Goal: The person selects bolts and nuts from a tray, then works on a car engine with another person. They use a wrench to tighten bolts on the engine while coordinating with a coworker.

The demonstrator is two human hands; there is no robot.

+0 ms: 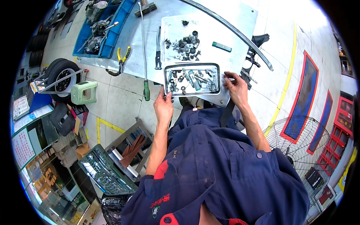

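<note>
A metal-rimmed tray (pixel 192 95) lies at the near edge of the metal table. It holds loose bolts, nuts, small dark fittings and a few longer pieces, one with a green label. My left hand (pixel 164 107) has its fingers closed at the tray's near left corner. Just off the tray's right side is my right hand (pixel 237 90), fingers bent and apart, with nothing seen in them. Directly behind stands a white tray (pixel 172 28) with several dark and silver nuts and fittings. To its right lies a small green and grey bar (pixel 222 46).
Left of the trays lie a knife-like tool (pixel 158 48), a long green-handled screwdriver (pixel 146 90) overhanging the edge, yellow-handled pliers (pixel 122 58) and a hammer (pixel 145 9). A blue crate (pixel 112 41) holds metal parts. A curved bar (pixel 236 30) crosses the table's right. An open socket set (pixel 105 170) sits lower left.
</note>
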